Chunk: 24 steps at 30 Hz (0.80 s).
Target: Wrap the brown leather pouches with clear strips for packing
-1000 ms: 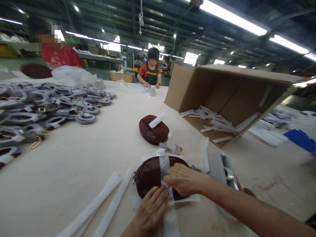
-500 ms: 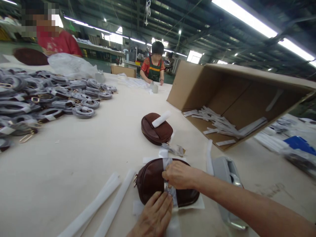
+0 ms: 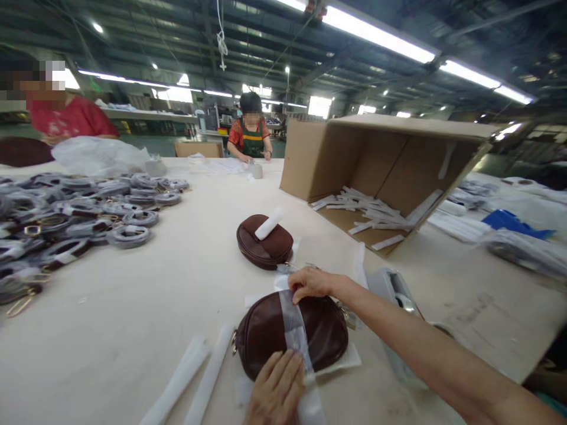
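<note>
A dark brown oval bag lies on the pale table, with a translucent strip across its middle. My left hand rests flat at the near edge of the bag, its fingertips on the strip's lower end. At the far edge, my right hand has its fingers bent together at the strip's upper end; what they pinch is too small to make out. Beyond it sits a second brown bag with a white roll on top.
Coiled wrapped straps are heaped at the left. An open cardboard box with white strips inside stands at the right, behind a grey tape dispenser. White rolled pieces lie near the front. Two people are across the table.
My right hand has moved from the middle of the bag to its far edge, uncovering more of the strip. My left hand stays at the near edge. The camera view has shifted.
</note>
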Available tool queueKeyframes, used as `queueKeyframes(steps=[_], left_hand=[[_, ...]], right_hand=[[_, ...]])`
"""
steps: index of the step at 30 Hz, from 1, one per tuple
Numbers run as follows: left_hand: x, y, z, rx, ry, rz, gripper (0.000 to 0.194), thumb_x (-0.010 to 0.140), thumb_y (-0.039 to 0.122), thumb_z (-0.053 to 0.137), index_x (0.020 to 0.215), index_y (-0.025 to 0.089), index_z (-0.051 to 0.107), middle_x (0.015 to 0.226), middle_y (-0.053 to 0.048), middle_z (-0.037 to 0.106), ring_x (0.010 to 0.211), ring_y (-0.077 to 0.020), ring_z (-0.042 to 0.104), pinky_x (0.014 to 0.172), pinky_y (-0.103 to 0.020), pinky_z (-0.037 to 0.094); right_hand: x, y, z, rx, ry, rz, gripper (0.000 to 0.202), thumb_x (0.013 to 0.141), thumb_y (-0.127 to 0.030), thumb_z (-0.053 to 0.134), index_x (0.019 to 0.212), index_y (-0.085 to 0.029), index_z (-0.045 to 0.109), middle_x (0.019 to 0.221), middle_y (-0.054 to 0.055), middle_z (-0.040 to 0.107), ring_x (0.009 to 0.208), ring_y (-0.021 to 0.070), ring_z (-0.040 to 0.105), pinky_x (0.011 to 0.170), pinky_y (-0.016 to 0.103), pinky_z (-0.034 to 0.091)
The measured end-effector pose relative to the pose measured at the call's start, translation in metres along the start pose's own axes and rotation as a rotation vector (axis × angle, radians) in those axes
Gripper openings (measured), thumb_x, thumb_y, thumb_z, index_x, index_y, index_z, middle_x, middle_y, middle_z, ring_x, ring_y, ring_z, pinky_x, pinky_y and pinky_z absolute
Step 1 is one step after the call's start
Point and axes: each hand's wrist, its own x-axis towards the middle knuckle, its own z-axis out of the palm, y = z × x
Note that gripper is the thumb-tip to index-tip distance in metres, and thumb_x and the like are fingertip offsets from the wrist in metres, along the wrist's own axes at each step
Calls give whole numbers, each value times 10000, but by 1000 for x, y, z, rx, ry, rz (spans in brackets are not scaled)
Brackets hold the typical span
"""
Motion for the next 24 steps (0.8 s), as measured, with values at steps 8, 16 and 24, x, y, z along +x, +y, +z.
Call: queueKeyframes(steps=[8,16,24], left_hand=[[4,2,-8,1,-44,1,241,898,103,411,973,113,639,1012,-62,666,1063,-168,565,1010,-315,384],[3,2,-10,60,6,-24,214,867,110,442,961,142,631,978,-99,597,1029,-201,545,887,-326,483],[6,1,1,116,97,20,237,872,116,429,810,176,649,878,-43,687,892,-159,618,859,-303,471]], right_hand=[[-79,-53,80,-83,417,-108,233,813,-45,441,944,-164,592,974,68,587,907,206,487,795,341,356],[-98,-70,109,-65,378,-33,421,773,-63,446,1174,-180,502,1172,72,516,1083,224,403,952,397,282],[-101,-75,103,62,296,109,299,712,-37,497,889,-220,653,1006,26,581,957,191,512,859,373,362]])
